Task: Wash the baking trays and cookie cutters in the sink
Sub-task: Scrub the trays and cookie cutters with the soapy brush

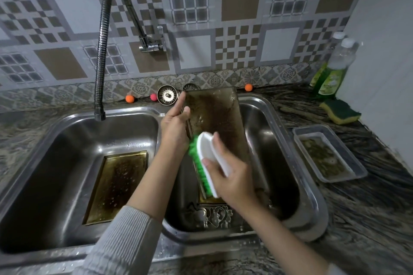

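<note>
Working over the double-bowl stainless steel sink (67, 131) set in the dark veined stone countertop (368, 219), biggest to smallest. Left bowl: grimy rectangular baking tray (116, 187) lying flat on the bottom, under the black flexible gooseneck tap (101, 56). Right bowl: second greasy rectangular baking tray (218, 118) propped on end, tilted, top edge near the back rim. My left hand (175, 127) grips its left edge, fingers curled round the rim, index finger extended up along it. My right hand (230, 176) is clamped on the white-backed scrub brush with green bristles (207, 163); bristles pressed against the tray's lower left part. Metal cookie cutters (210, 217) sit in a cluster on the right bowl's floor, at the near wall, below the propped tray. On the counter to the right: clear rectangular plastic container (328, 155) with murky residue inside. Behind it, yellow-and-green sponge (340, 111), then two bottles of green dish liquid (335, 69) in the corner. Round metal sink strainer (167, 94) stands against the tiled backsplash behind the sink divider.
</note>
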The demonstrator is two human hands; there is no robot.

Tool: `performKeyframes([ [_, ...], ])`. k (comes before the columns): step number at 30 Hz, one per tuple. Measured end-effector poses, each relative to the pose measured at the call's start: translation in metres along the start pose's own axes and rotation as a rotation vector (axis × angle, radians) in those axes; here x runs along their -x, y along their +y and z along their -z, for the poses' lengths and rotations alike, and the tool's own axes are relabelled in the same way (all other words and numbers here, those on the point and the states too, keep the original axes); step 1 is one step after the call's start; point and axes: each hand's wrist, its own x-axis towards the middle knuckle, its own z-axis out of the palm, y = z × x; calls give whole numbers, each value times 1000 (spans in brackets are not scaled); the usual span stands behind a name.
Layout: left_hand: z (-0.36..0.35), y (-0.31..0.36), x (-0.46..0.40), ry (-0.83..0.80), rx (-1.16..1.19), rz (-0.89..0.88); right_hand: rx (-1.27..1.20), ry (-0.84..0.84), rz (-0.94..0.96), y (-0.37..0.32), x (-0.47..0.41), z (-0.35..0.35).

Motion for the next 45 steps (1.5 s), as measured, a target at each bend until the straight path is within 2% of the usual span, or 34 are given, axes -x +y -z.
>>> performKeyframes([
  [3,10,7,-2,-4,49,37,45,-30,-42,27,0,15],
  [7,16,7,-2,14,60,54,201,86,-207,60,-32,50],
  [10,2,5,5,72,11,61,186,96,-169,50,-43,52],
  [13,-15,0,10,116,-35,73,88,31,-132,33,-34,45],
  [17,-31,-9,14,61,-201,3,133,-63,-130,25,-17,38],
  [20,-38,-17,12,3,-257,61,191,-91,-98,28,-10,35],
  [25,-47,-19,18,-62,-293,159,71,-23,-192,32,-4,37],
  [28,-49,-17,22,-207,-291,245,22,84,-215,31,-2,37],
  [30,-43,-17,23,-270,-368,188,-41,137,-277,31,-2,38],
  [33,-14,-29,23,-151,-648,-43,-125,196,-385,36,-2,45],
  [35,16,-44,24,-84,-836,-69,-150,220,-429,41,-3,49],
  [36,32,-52,23,-76,-890,-23,-151,227,-446,43,-4,51],
  [39,62,-65,26,-165,-817,171,-184,222,-505,48,-6,55],
  [41,71,-67,30,-193,-781,203,-214,211,-545,51,-8,53],
  [45,84,-63,27,-70,-673,181,-238,168,-613,56,-12,41],
])
